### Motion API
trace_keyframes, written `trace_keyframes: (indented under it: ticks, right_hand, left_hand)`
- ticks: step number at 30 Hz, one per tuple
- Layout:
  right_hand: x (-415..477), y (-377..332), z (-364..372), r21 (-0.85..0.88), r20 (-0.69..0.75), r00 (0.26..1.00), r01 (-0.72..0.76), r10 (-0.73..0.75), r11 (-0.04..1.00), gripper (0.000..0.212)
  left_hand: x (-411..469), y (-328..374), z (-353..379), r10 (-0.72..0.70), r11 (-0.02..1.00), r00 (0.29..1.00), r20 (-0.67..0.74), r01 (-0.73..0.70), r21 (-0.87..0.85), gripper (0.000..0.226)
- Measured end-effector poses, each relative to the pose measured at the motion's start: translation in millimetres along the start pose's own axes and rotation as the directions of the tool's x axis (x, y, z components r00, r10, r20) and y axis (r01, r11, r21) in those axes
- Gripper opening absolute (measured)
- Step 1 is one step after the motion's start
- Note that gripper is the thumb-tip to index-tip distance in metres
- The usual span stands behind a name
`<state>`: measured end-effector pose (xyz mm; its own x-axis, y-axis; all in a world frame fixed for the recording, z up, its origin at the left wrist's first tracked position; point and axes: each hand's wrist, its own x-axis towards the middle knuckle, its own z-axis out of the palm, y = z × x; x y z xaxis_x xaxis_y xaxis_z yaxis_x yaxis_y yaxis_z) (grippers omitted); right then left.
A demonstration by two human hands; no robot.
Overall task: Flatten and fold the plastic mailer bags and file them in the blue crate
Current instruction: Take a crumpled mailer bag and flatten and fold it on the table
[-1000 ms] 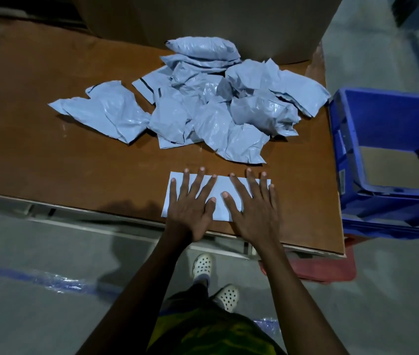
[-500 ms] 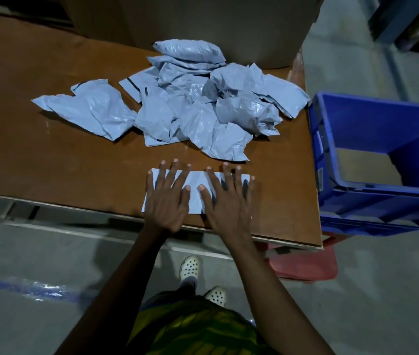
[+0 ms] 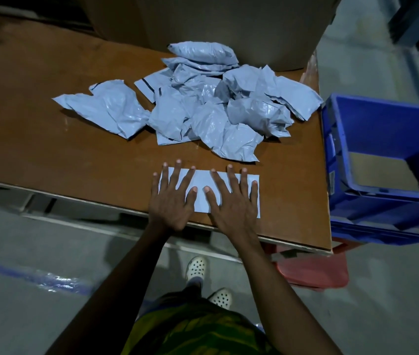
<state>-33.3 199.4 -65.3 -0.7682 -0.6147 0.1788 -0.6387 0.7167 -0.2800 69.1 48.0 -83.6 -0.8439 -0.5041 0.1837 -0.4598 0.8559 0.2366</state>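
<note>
My left hand (image 3: 171, 201) and right hand (image 3: 234, 203) lie flat, fingers spread, side by side on a folded, pale grey-blue rectangular plastic mailer bag (image 3: 202, 179), pressing it onto the brown wooden table (image 3: 49, 139) near its front edge, just below the centre of the frame. A heap of crumpled grey-blue plastic mailers (image 3: 216, 111) sits above it. The blue plastic crate (image 3: 395, 129) stands off the table's end at the right edge of the frame.
</note>
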Motion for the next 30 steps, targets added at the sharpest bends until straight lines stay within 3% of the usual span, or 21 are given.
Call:
trace_keyframes:
  ticks: [3,7,10,15,20,24,27,30]
  right_hand:
    - [-9,7,-18,0.092,0.005,0.998,0.067,-0.068,0.994,0.053]
    - [-40,42,-40,0.210,-0.072,0.988,0.148,-0.136,0.966,0.036]
    - [-52,60,-42,0.211,-0.143,0.977,0.187,-0.159,0.959,0.026]
    - [-47,60,-38,0.121,-0.284,0.927,0.287,-0.244,0.950,0.011]
    - [-42,61,-45,0.035,-0.330,0.900,0.312,-0.284,0.949,0.024]
    - [-28,61,-73,0.028,-0.403,0.878,0.295,-0.259,0.955,0.010]
    - [-10,65,-98,0.043,-0.473,0.850,0.287,-0.233,0.957,0.019]
    - [6,76,-124,0.068,-0.501,0.837,0.290,-0.218,0.955,0.018]
  left_hand:
    - [-4,3,-12,-0.013,0.997,0.998,0.059,0.017,-0.080,0.058]
    - [-30,11,-25,0.094,0.978,0.995,-0.037,-0.100,-0.185,0.054]
    - [-41,17,-25,0.127,0.955,0.988,-0.085,-0.145,-0.261,0.048]
    - [-40,22,-22,0.196,0.941,0.966,-0.166,-0.233,-0.246,0.036]
    - [-30,18,-35,0.253,0.931,0.937,-0.240,-0.303,-0.202,0.027]
    - [-5,27,-76,0.278,0.929,0.917,-0.287,-0.332,-0.164,0.017]
    - [28,36,-110,0.359,0.897,0.899,-0.252,-0.407,-0.173,0.013]
    - [71,49,-134,0.428,0.861,0.895,-0.122,-0.445,-0.247,0.018]
